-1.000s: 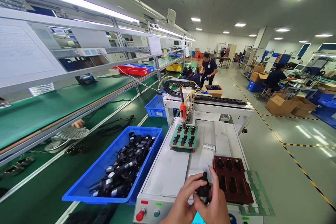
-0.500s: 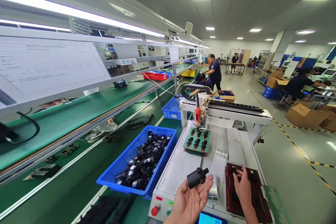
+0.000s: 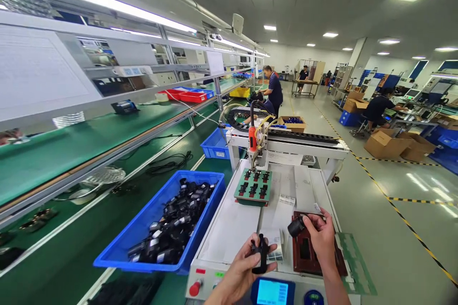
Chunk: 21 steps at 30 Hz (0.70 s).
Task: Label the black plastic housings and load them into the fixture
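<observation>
My left hand [image 3: 246,262] has its fingers wrapped round a black plastic part [image 3: 260,253], seen above the front edge of the white machine table. In my right hand [image 3: 320,233], thumb and fingers pinch a second black cylindrical part [image 3: 295,227], its rounded end pointing left. This one is just over the dark red-brown fixture [image 3: 299,266], which has dark cut-outs and is partly hidden by my right hand and wrist. A green translucent plate [image 3: 358,262] lies at the fixture's right side. Between my hands sits a crumpled silvery-white sheet [image 3: 276,243].
A blue bin [image 3: 143,228] full of black cylindrical parts stands left of the machine. Under the orange screwdriver head [image 3: 253,138], a green jig [image 3: 246,194] holds several black parts. A red button [image 3: 195,288] and a lit screen [image 3: 272,291] face me. Co-workers are farther back.
My right hand has lifted off the fixture with a black part in it. My left fingers have closed round their part, which lay on the open palm. The view has turned right.
</observation>
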### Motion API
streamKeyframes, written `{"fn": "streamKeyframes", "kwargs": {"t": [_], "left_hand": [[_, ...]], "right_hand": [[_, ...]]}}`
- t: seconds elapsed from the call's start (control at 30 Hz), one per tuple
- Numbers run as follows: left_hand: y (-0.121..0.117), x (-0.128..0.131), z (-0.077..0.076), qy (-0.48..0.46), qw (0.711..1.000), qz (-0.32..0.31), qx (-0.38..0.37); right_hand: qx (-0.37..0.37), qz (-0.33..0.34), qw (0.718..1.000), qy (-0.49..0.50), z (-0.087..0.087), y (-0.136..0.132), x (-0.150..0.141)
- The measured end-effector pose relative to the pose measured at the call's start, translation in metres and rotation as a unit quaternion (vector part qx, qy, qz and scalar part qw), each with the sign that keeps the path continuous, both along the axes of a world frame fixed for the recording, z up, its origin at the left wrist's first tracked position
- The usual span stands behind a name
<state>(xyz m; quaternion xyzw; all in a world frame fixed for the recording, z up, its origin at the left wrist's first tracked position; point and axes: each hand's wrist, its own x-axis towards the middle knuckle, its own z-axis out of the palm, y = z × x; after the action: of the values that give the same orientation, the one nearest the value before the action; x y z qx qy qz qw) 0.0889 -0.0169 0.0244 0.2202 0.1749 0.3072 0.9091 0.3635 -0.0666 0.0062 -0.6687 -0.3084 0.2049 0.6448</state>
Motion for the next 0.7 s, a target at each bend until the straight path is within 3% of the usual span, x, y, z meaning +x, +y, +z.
{"fn": "streamKeyframes", "kwargs": {"t": [0.13, 0.27, 0.43, 0.6, 0.7], "left_hand": [[-0.004, 0.017, -0.002, 0.075, 0.995, -0.016, 0.066], [-0.01, 0.028, -0.002, 0.099, 0.982, -0.039, 0.156], [-0.017, 0.017, -0.012, 0.094, 0.976, -0.001, 0.197], [-0.012, 0.0, -0.023, 0.152, 0.938, 0.094, 0.297], [-0.006, -0.004, -0.018, 0.206, 0.908, 0.144, 0.336]], "right_hand": [[0.046, 0.077, 0.987, 0.133, 0.049, -0.009, -0.038], [0.053, 0.126, 0.968, 0.211, 0.074, -0.019, -0.068], [0.039, 0.201, 0.956, 0.211, 0.072, -0.026, -0.087], [0.004, 0.126, 0.992, 0.026, 0.06, -0.033, -0.091], [0.01, 0.112, 0.994, 0.008, 0.059, -0.04, -0.096]]}}
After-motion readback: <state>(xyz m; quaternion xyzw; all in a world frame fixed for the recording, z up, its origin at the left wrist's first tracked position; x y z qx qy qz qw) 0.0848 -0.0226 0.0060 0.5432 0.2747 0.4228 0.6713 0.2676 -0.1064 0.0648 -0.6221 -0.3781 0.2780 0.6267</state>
